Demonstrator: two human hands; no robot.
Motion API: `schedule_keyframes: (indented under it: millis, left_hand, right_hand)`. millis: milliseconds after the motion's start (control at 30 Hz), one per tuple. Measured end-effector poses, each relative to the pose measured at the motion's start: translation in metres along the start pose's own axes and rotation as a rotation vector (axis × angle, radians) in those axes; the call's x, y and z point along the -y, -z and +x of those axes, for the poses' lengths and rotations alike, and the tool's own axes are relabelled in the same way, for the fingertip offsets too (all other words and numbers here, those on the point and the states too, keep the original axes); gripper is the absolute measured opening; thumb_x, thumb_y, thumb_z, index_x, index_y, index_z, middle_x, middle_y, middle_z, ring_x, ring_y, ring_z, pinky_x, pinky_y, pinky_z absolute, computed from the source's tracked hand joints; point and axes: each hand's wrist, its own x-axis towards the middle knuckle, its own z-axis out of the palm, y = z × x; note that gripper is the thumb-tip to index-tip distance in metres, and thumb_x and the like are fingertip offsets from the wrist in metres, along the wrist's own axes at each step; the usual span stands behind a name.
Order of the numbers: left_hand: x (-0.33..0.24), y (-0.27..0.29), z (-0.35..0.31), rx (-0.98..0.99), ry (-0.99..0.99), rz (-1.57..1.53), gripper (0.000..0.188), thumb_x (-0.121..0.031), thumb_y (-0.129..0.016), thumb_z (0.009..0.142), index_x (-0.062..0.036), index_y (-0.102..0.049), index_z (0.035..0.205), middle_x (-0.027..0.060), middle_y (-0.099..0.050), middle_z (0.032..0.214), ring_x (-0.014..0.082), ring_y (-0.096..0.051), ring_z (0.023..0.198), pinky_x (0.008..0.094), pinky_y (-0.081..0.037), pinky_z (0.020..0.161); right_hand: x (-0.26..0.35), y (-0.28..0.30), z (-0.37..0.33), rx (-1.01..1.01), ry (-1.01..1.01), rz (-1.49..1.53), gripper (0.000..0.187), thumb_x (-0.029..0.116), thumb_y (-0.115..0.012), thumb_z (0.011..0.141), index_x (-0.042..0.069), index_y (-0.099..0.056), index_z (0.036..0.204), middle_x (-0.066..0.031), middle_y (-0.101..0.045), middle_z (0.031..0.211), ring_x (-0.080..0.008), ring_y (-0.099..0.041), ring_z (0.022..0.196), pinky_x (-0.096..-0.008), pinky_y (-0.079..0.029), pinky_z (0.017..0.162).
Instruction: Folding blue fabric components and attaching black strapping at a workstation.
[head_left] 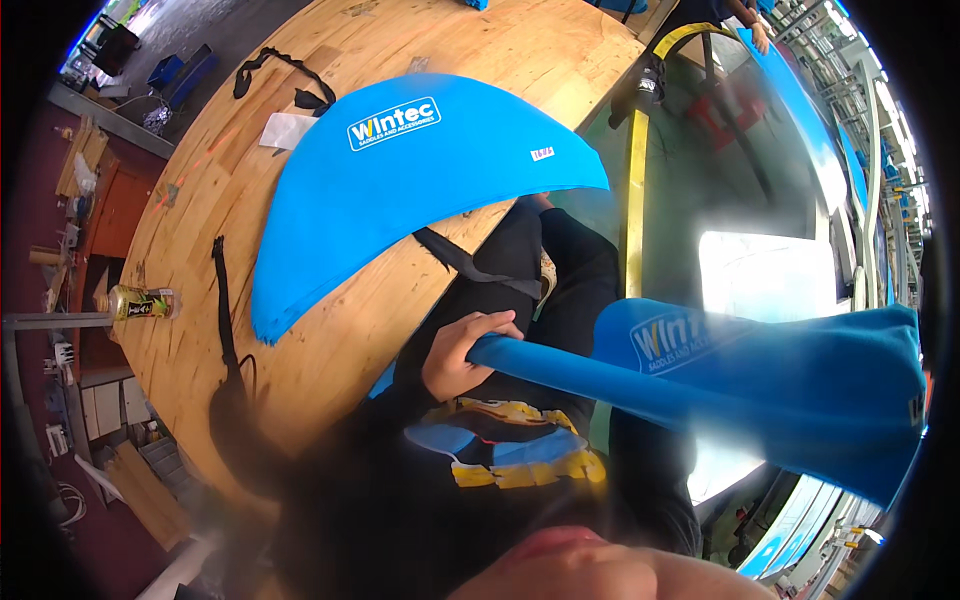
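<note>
My left hand (460, 355) is closed around the near end of a blue fabric saddle cover (760, 385), with its fingers curled over the folded edge. From there the cover stretches out to the right over my lap, and white print shows on its upper part. My right hand does not show; the cover and blur hide that side. A second blue saddle cover (430, 190) lies flat on the wooden table (550, 60) in a half-moon shape. It bears a printed label and a small white sticker. Beneath its curved near edge, a black strap (475, 268) hangs off the table.
Another black strap (222, 300) lies at the table's left side, and one more (285, 62) at its far side beside white paper (286, 130). A bottle (140, 303) is at the left edge. A yellow bar (637, 190) stands right of the table. Another person's hand (760, 40) shows far right.
</note>
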Motion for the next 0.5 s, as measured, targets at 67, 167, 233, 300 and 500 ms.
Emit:
schedule_keyframes:
  millis: [67, 167, 233, 300, 500]
  left_hand:
    - [-0.008, 0.014, -0.006, -0.009, 0.095, -0.055, 0.055, 0.010, -0.067, 0.077, -0.0037, -0.055, 0.128, 0.0114, -0.070, 0.100, 0.0246, -0.070, 0.089, 0.0332, -0.055, 0.078]
    - [-0.014, 0.048, -0.012, -0.026, 0.259, -0.071, 0.044, 0.010, -0.064, 0.081, -0.0011, -0.059, 0.123, 0.0113, -0.071, 0.101, 0.0185, -0.069, 0.097, 0.0323, -0.054, 0.085]
    - [-0.010, 0.081, -0.005, -0.086, 0.373, 0.030, 0.040, 0.012, -0.061, 0.078, -0.0002, -0.063, 0.116, 0.0103, -0.070, 0.104, 0.0185, -0.067, 0.101, 0.0321, -0.054, 0.087]
    - [-0.007, 0.120, 0.007, -0.186, 0.414, 0.119, 0.039, 0.014, -0.060, 0.075, 0.0009, -0.065, 0.112, 0.0083, -0.069, 0.109, 0.0163, -0.066, 0.102, 0.0313, -0.052, 0.091]
    - [-0.014, 0.249, 0.054, -0.496, 0.198, 0.432, 0.035, 0.015, -0.055, 0.082, 0.0010, -0.062, 0.114, 0.0089, -0.065, 0.114, 0.0163, -0.062, 0.106, 0.0265, -0.048, 0.093]
  right_hand:
    - [-0.006, 0.003, -0.002, -0.037, 0.065, -0.060, 0.047, 0.023, -0.046, 0.102, -0.001, -0.040, 0.142, -0.0152, -0.047, 0.139, -0.0235, -0.048, 0.127, -0.0351, -0.042, 0.104]
    - [-0.032, 0.008, 0.003, -0.116, 0.134, -0.339, 0.048, 0.021, -0.046, 0.102, -0.002, -0.039, 0.144, -0.0162, -0.046, 0.143, -0.0248, -0.047, 0.131, -0.0362, -0.041, 0.107]
    - [-0.066, 0.006, 0.018, -0.114, 0.039, -0.579, 0.049, 0.020, -0.046, 0.102, -0.002, -0.038, 0.146, -0.0168, -0.045, 0.146, -0.0256, -0.046, 0.134, -0.0370, -0.041, 0.108]
    - [-0.121, -0.012, 0.055, 0.055, -0.403, -0.043, 0.021, 0.025, -0.055, 0.099, 0.008, -0.054, 0.109, -0.0027, -0.052, 0.096, -0.0125, -0.051, 0.087, -0.0282, -0.041, 0.072]
    - [-0.220, -0.060, 0.102, 0.271, -0.764, 0.741, 0.015, 0.026, -0.060, 0.098, 0.011, -0.058, 0.096, -0.0003, -0.057, 0.074, -0.0086, -0.052, 0.059, -0.0202, -0.040, 0.054]
